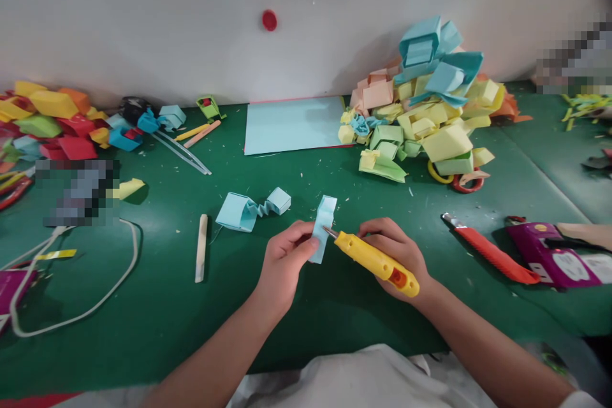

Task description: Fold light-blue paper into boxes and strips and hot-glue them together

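Note:
Near the table's front, my left hand (285, 256) pinches a folded light-blue paper strip (326, 209) between thumb and fingers, holding it upright. My right hand (399, 255) grips a yellow-bodied tool with a thin metal tip (375, 261); its exact kind is not clear. That tip points left and meets the face of the strip, close to my left thumb. Behind my left hand lie a blue paper box (236, 211) and a small blue paper cube (278, 201), joined by a zigzag paper strip (262, 208). My right fingertips are partly hidden.
Folded paper pieces (430, 121) are heaped at back right, colourful ones (57, 115) at back left. A light-blue sheet (291, 127) lies against the wall. A wooden stick (201, 248) and white cable (136, 255) lie left; a red-handled cutter (497, 254) and purple package (549, 255) right.

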A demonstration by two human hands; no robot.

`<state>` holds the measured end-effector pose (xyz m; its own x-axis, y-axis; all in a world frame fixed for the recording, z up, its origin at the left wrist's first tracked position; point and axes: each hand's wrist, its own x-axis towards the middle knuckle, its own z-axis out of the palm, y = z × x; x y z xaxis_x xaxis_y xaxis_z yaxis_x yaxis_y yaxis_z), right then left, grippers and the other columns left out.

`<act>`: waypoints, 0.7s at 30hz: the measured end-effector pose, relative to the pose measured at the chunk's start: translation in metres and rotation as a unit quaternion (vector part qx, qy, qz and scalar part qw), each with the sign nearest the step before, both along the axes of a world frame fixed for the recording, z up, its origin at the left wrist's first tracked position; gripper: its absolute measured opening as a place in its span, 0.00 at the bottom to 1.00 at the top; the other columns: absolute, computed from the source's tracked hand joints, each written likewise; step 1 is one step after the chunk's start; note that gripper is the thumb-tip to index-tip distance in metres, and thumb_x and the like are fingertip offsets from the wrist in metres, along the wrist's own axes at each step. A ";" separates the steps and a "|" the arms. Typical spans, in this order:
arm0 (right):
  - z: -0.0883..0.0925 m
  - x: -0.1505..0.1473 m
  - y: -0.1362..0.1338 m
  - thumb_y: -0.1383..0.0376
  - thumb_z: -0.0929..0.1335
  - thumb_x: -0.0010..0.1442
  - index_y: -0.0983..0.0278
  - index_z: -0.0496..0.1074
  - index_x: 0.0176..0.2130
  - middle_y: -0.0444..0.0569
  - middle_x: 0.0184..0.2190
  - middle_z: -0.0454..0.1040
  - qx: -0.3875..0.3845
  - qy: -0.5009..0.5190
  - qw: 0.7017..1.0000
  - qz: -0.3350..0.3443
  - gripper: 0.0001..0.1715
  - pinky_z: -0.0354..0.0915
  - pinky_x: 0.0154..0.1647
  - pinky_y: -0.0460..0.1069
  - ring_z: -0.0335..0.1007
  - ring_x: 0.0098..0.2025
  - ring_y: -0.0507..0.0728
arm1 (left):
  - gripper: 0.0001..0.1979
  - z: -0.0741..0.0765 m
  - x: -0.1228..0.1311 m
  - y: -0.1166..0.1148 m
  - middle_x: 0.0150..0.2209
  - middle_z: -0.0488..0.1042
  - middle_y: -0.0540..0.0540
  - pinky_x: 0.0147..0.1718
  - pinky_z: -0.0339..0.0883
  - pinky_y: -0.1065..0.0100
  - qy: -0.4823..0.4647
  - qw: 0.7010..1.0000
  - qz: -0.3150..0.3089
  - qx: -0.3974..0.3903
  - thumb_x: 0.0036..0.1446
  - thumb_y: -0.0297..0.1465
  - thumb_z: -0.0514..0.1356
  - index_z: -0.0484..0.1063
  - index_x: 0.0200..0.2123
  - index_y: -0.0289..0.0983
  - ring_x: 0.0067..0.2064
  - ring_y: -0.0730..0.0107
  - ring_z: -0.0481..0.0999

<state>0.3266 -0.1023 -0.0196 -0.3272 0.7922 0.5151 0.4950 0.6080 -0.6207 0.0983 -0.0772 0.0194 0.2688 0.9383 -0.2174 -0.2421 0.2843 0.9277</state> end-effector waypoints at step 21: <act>0.003 0.000 0.001 0.58 0.65 0.68 0.59 0.71 0.43 0.54 0.42 0.73 0.000 0.008 1.000 0.000 0.09 0.70 0.39 0.56 0.73 0.41 0.61 | 0.10 0.000 -0.001 -0.001 0.37 0.74 0.45 0.37 0.62 0.67 0.005 1.000 -0.001 -0.002 0.57 0.32 0.64 0.85 0.40 0.39 0.40 0.64 0.70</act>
<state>0.3264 -0.1015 -0.0170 -0.3184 0.7926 0.5200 0.4843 0.6076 -0.6295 0.0975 -0.0784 0.0192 0.2680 0.9372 -0.2231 -0.2330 0.2877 0.9289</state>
